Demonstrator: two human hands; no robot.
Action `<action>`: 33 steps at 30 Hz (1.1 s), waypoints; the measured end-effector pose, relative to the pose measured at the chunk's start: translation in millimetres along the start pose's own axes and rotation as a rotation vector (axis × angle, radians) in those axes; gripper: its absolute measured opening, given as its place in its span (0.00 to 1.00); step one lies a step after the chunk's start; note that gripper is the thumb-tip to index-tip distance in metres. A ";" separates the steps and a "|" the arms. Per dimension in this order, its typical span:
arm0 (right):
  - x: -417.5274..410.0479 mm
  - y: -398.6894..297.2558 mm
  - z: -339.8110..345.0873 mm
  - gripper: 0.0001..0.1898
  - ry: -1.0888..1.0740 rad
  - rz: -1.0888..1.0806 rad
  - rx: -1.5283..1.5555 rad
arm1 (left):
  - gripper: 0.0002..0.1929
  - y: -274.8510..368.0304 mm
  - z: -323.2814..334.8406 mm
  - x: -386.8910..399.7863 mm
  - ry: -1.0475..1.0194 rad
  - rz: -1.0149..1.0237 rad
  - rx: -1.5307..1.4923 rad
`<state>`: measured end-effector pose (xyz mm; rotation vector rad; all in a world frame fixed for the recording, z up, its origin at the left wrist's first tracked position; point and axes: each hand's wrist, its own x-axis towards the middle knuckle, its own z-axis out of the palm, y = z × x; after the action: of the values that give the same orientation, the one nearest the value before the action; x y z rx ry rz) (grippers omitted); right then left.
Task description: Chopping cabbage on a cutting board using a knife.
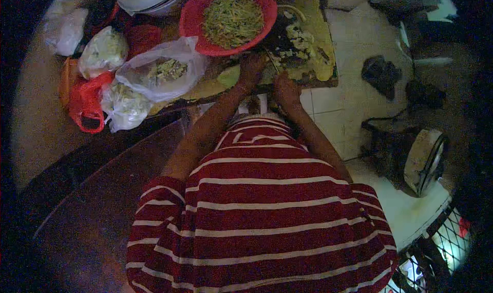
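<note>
My left hand (252, 71) is at the front edge of a worn wooden table (204, 89), just below a red plastic bowl (191, 42) of shredded green vegetables (233, 20). A pale green piece (228, 76), perhaps a vegetable or leaf, lies beside it. My right hand (285, 89) is curled at the same edge, near a thin, light-coloured object (274, 62), possibly a knife. What each hand grips is too dark to tell. Beyond my right hand, whitish chopped pieces (298, 38) lie around a dark patch.
Left of the bowl sit an open clear plastic bag (134, 75) with crumbly food, tied clear bags (129, 108) and a red plastic bag (86, 104). A large pale rounded vessel (154, 0) stands behind. Tiled floor (327, 117) lies to the right, with a round-ended object (423, 162) beyond.
</note>
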<state>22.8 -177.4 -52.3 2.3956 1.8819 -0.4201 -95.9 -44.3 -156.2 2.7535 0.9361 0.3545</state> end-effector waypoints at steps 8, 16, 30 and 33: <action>20.1 17.4 66.5 0.28 0.440 -0.027 0.038 | 0.25 8.3 -9.6 -3.2 0.144 0.051 -0.126; -3.2 24.6 103.0 0.26 0.083 0.071 0.332 | 0.20 4.4 11.3 3.6 0.172 0.012 -0.159; -34.1 -4.9 -60.4 0.20 -0.219 0.147 0.304 | 0.20 14.5 -16.4 -10.0 0.091 0.006 0.013; -38.8 -8.4 -81.1 0.19 -0.225 0.279 0.563 | 0.23 8.6 -16.6 3.0 -0.090 0.025 -0.035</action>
<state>20.4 -194.2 36.4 2.7277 1.4421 -1.2716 -93.5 -47.1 -137.6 2.7266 0.8658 0.2463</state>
